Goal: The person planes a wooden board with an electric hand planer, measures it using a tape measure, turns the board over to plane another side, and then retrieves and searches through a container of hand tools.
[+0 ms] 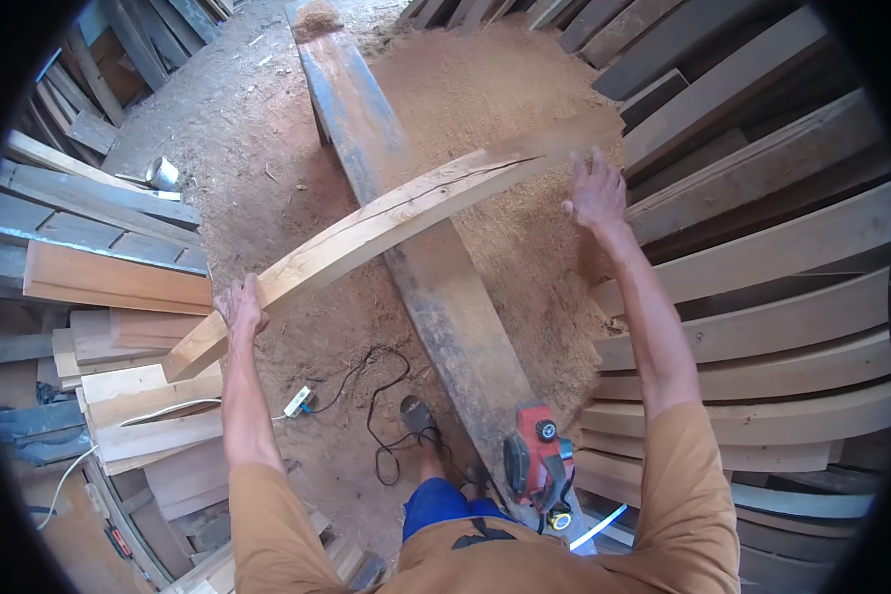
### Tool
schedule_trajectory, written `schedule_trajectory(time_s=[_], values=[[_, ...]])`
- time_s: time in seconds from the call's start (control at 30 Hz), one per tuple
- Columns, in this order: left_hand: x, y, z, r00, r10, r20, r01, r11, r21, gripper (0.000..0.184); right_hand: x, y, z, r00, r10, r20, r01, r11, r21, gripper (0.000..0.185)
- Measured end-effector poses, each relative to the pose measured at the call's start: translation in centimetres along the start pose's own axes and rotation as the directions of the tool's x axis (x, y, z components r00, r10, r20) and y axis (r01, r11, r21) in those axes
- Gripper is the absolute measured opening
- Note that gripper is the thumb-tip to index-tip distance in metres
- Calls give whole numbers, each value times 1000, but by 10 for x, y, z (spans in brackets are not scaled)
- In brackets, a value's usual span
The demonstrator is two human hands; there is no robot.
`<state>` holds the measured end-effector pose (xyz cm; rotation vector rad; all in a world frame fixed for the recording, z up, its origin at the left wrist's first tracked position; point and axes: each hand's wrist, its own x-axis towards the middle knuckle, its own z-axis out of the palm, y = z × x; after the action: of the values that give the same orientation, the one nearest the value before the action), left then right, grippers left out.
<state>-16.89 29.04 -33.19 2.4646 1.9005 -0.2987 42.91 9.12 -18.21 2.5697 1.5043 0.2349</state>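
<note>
A long, thick wooden beam (pixel 396 216) with a dark crack along its top face lies crosswise over a narrow bench plank (pixel 470 322). My left hand (pixel 241 303) is wrapped around the beam close to its left end. By the far right end of the beam, which looks blurred, my right hand (pixel 599 193) has its fingers spread; whether the fingertips touch the wood I cannot tell. A red and black electric planer (pixel 540 455) rests on the near end of the bench, close to my body.
Sawdust covers the floor. Stacked boards (pixel 752 337) line the right side, and more planks (pixel 119 277) are piled on the left. A power cord (pixel 371 396) runs from a white socket block (pixel 298 401) past my foot. A metal can (pixel 163 174) sits at the left.
</note>
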Motion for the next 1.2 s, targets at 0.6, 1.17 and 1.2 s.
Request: schedule_trajectory(time_s=[0.6, 1.17, 1.2], values=[[48, -3, 21, 976, -92, -196, 66, 989, -134, 72, 63, 38, 59, 957, 49, 285, -18, 994, -110, 105], [-30, 285, -43, 772, 504, -387, -603, 774, -196, 74, -119, 73, 113, 977, -105, 184, 84, 989, 121, 88], [-40, 298, -33, 728, 540, -423, -658, 724, -208, 75, -135, 76, 126, 975, -99, 198, 70, 986, 149, 90]])
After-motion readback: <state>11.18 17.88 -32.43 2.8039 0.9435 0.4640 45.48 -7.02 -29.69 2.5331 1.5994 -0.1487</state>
